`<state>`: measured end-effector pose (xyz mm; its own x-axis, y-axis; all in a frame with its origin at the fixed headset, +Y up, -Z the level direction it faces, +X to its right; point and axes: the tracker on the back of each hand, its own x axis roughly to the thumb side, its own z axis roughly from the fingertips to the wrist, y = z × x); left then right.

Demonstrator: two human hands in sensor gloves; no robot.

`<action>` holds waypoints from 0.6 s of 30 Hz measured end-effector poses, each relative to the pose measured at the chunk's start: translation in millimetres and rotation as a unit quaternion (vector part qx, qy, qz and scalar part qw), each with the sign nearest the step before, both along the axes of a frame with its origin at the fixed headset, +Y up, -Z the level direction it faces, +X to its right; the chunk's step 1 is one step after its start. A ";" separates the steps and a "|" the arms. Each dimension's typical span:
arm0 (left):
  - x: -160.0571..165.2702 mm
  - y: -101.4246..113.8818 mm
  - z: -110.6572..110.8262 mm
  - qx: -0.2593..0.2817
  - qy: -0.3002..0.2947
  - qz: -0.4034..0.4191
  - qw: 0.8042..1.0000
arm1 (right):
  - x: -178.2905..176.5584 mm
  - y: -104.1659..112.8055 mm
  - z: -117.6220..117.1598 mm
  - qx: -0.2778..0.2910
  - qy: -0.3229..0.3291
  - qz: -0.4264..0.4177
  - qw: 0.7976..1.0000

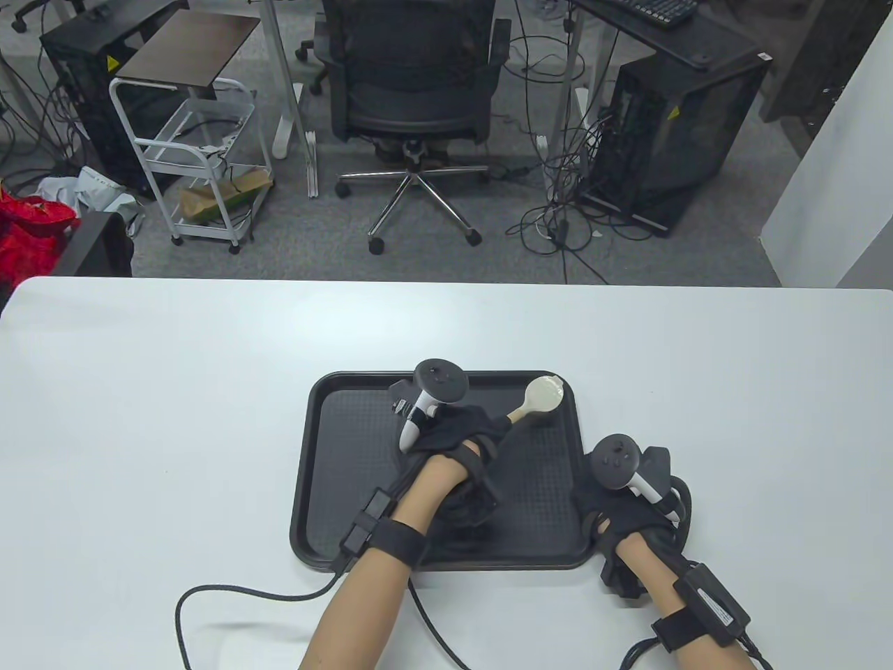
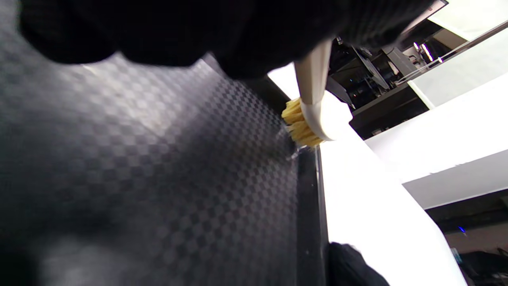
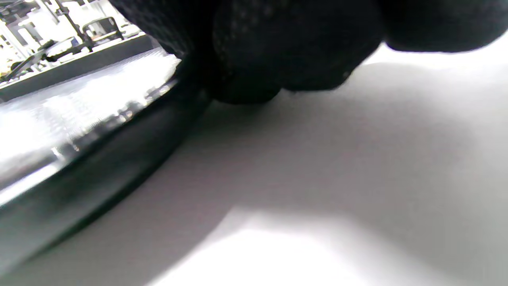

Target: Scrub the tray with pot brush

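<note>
Counter: white counter (image 1: 139, 419) carries black tray (image 1: 328, 488), near the front edge.
Brush: brush (image 1: 541, 398) at tray's far right corner, bristles down; handle runs back-left to left hand (image 1: 453, 440), which grips it.
Right hand: right hand (image 1: 621, 502) rests at tray's right rim; grip unclear.
Progress: scrubbing underway, apparently; remaining area can't be judged.

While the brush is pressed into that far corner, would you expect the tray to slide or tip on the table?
The tray looks flat, wide and low-rimmed, so tipping seems unlikely. It may slide on the smooth table, but the right hand rests at its right edge, probably steadying it. The brush bristles look short and stiff, so pushes likely pass straight into the tray.
</note>
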<state>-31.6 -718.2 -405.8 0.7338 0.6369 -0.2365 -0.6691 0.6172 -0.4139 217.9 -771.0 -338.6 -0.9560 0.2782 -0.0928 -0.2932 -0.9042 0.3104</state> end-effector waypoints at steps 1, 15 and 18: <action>2.6 -1.8 -2.4 -0.001 0.005 -0.002 1.000 | 0.1 -0.1 -0.1 0.000 0.000 0.001 1.000; 1.6 -20.8 -16.0 -0.038 0.029 0.006 0.999 | 0.0 -0.5 0.5 0.000 -0.002 0.004 1.000; -2.2 -18.6 -12.5 -0.023 0.035 -0.014 0.999 | 0.0 -0.7 1.1 0.003 -0.003 0.004 1.000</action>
<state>-33.8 -736.8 -418.4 0.7323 0.6033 -0.3158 -0.6796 0.6181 -0.3951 217.9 -771.7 -337.5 -0.9579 0.2704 -0.0962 -0.2870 -0.9088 0.3029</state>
